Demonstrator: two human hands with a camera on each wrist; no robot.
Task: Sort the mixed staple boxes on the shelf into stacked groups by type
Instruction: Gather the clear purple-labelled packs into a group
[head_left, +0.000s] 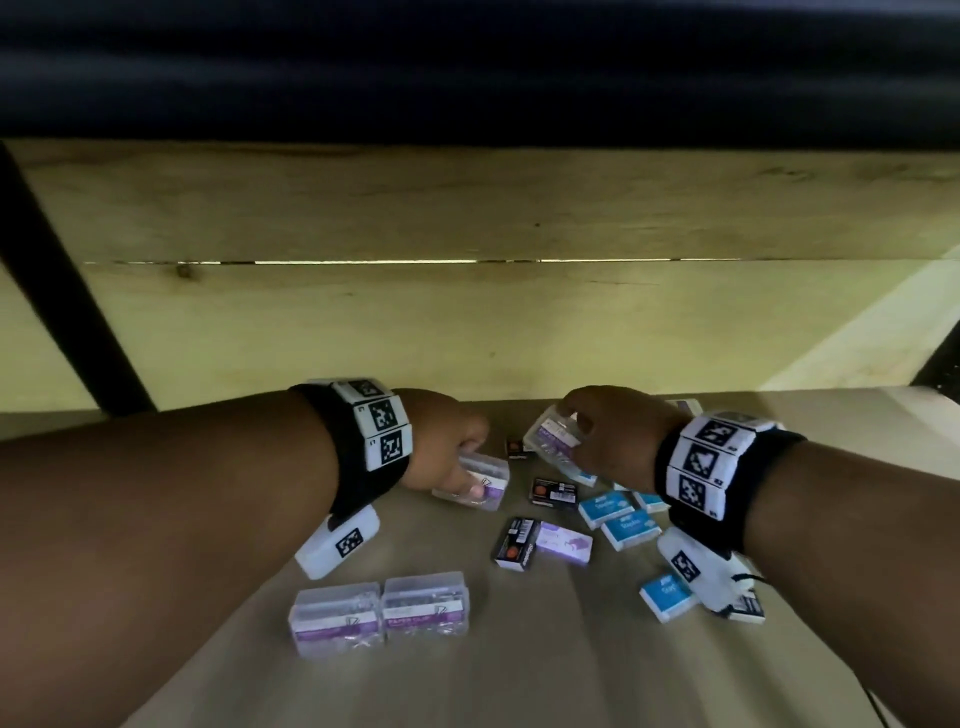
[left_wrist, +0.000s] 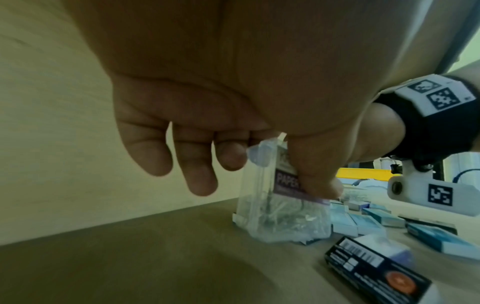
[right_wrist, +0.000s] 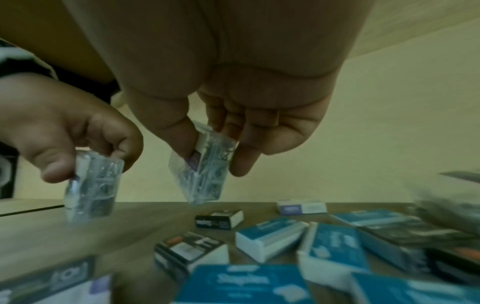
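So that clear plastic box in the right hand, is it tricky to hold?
The clear box looks rigid, probably keeping its shape under the right hand's thumb-and-finger pinch. Its glossy walls may be slippery. Loose metal clips inside likely shift and rattle when tilted.

The wooden shelf (head_left: 519, 649) is carrying many small boxes. Two clear boxes (head_left: 382, 610) are standing side by side near its front edge. Blue boxes (head_left: 621, 517) and black boxes (head_left: 519, 543) are lying mixed on the right part, some touching each other.
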